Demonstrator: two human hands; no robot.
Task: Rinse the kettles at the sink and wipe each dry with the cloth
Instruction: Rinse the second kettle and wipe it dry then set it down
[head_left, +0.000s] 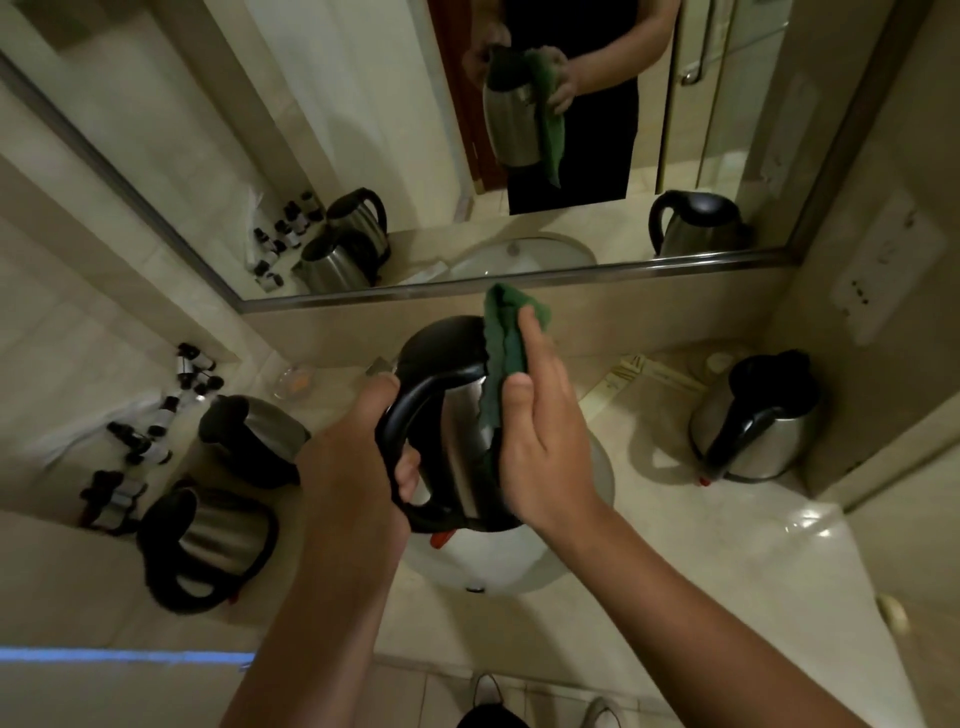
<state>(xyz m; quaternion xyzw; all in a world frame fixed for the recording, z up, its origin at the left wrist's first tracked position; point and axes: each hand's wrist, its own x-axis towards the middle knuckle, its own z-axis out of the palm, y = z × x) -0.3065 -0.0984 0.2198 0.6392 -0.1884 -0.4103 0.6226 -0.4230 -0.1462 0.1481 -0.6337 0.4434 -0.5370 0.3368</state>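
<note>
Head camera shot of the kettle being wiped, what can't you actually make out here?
- Sink: the held kettle and both hands cover most of the basin; no tap shows.
- Green cloth: its lower part lies under the right hand.
- Small bottles on the left: labels too small and blurred to read.
- Whether the kettle is wet: too dim to tell.

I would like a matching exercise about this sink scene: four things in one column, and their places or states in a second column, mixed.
Things:
1. green cloth
2. held kettle
3. lone kettle
4. small bottles

Places or states:
A. at the counter's left, by the wall
B. gripped by its handle in the left hand
C. standing right of the sink
D. pressed on steel by the right hand

Pairs: 1-D, 2-B, 3-C, 4-A
</note>
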